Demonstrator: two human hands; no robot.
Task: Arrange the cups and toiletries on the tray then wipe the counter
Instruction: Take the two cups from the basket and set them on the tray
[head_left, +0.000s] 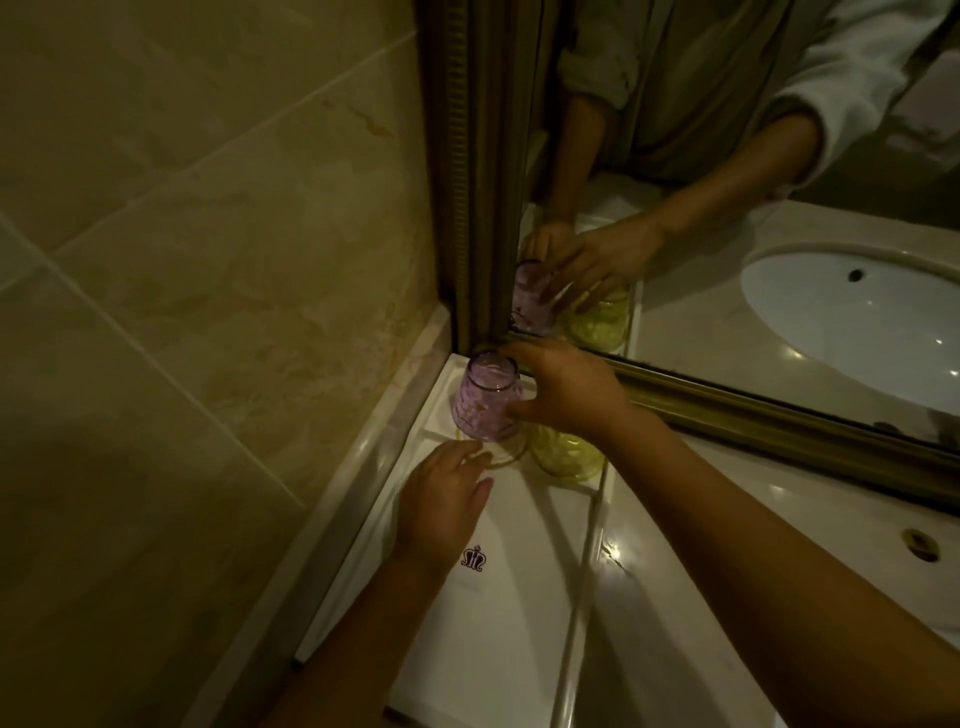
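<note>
A white tray (519, 613) with a dark crown logo lies along the wall in the counter's far left corner. A purple glass cup (485, 400) stands upside down at the tray's far end; my right hand (566, 387) grips its side. Beside it, partly under my right wrist, sits a yellow glass cup (569, 454). A yellow glass rim (506, 457) shows at the purple cup's base. My left hand (441, 506) rests flat on the tray with fingertips touching that rim.
A gold-framed mirror (727, 410) runs along the counter's back and reflects my hands and the cups. The marble counter (675, 597) extends right, with a gold-rimmed hole (922, 544) near the edge. Tiled wall (208, 260) closes the left side.
</note>
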